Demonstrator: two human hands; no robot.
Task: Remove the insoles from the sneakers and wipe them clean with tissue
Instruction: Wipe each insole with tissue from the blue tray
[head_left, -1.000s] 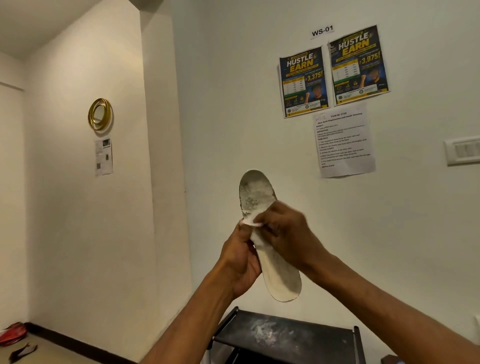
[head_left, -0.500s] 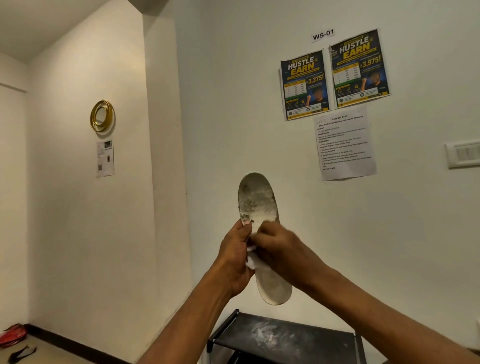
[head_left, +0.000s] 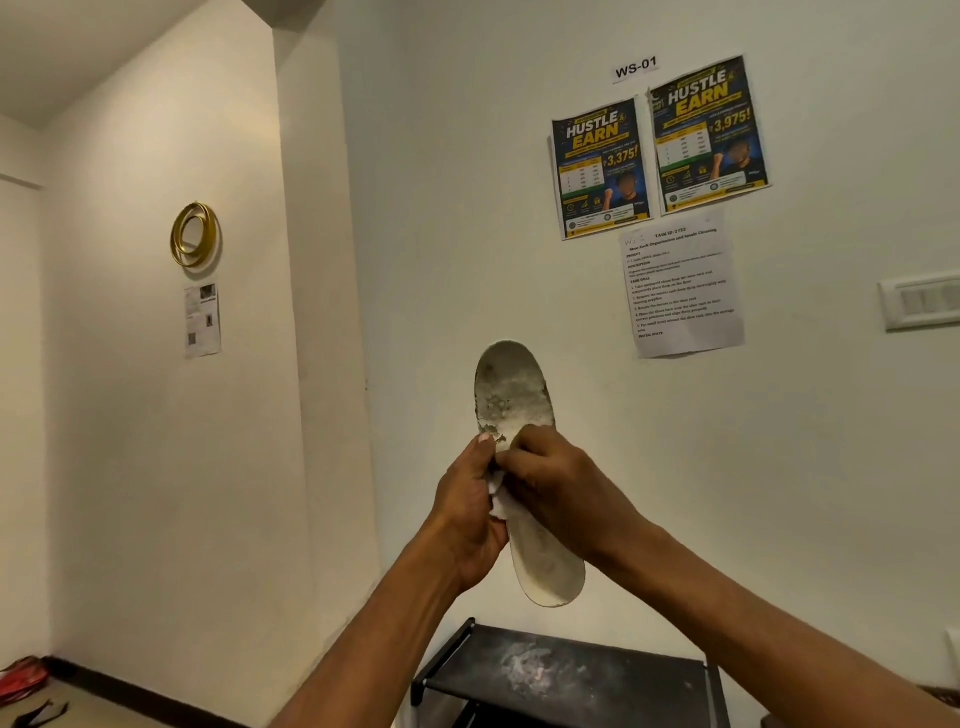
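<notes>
Wiping is under way. Both forearms reach up; the left hand (head_left: 465, 514) grips the worn, grey-white foam insole (head_left: 511, 389) at mid-length, upright in the air, while the right hand (head_left: 558, 483) pinches crumpled white tissue (head_left: 498, 501) against it. The grimy upper end probably needs firm strokes next. Below stands a black metal rack (head_left: 623, 680).

The right hand (head_left: 558, 486) covers the middle of the insole (head_left: 511, 395) and most of the tissue (head_left: 497, 503). The black rack (head_left: 628, 683) is cut off below, the wall switch (head_left: 924, 304) at right.
</notes>
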